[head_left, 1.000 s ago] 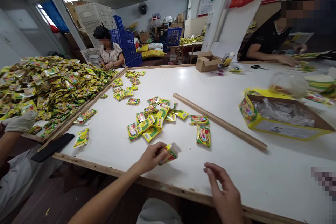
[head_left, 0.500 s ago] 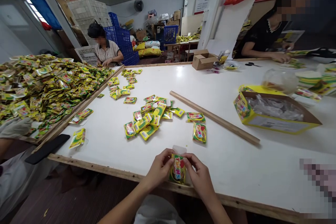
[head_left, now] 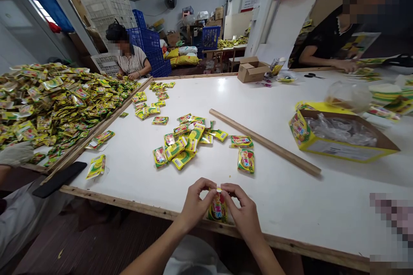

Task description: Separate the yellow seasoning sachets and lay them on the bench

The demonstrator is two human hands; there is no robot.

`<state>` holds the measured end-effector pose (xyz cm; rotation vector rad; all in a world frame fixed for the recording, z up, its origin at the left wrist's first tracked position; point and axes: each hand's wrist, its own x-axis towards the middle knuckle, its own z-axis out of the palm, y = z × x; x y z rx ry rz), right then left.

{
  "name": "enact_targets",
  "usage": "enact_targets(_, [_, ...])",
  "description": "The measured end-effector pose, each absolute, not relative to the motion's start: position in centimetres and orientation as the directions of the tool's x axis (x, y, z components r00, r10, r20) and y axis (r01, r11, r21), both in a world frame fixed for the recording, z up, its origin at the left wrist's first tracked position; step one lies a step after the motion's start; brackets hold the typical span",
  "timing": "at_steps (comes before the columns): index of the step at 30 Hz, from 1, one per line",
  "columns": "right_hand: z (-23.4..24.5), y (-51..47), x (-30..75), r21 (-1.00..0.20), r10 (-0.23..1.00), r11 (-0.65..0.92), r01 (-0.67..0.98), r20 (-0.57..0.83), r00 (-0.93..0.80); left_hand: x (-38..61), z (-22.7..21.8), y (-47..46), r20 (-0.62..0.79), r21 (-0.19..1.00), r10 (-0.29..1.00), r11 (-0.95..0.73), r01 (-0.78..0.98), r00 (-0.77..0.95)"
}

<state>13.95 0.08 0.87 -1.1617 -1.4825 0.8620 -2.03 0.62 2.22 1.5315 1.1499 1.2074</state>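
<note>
A small yellow-green packet box (head_left: 218, 209) with bright lettering stands at the table's front edge, between my two hands. My left hand (head_left: 200, 201) grips its upper left, thumb and fingers pinched near the top flap. From the other side my right hand (head_left: 239, 207) pinches the top right corner, and the fingertips of both hands nearly meet over the flap. Beyond them lies a loose heap of similar boxes (head_left: 187, 142). Two more boxes (head_left: 246, 160) lie to the right of that heap.
A wooden strip (head_left: 264, 142) lies diagonally across the white table (head_left: 284, 210). At right stands a yellow carton (head_left: 345, 150) of clear plastic bags. A large pile of packets (head_left: 64, 103) fills the left side behind a wooden rail. Co-workers sit across the table; a gloved hand (head_left: 16, 154) is at far left.
The pale flap that stood up at the top of the box is now folded down under my fingertips. Both hands have drawn closer together over it. The view has shifted slightly.
</note>
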Motion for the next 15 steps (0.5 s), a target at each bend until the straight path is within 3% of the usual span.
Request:
enact_targets(8, [1.7,0.8,13.5,-0.942,0.979,0.184,0.281,0.2,0.03,-1.1,2.0,1.3,0.076,0.994,0.997,-0.075,0.078,-0.01])
enact_targets(15, [1.0,0.2,13.7,-0.975,0.985,0.172,0.141,0.169,-0.034,-1.7,1.2,0.3,0.119,0.991,0.991,-0.122,0.052,0.063])
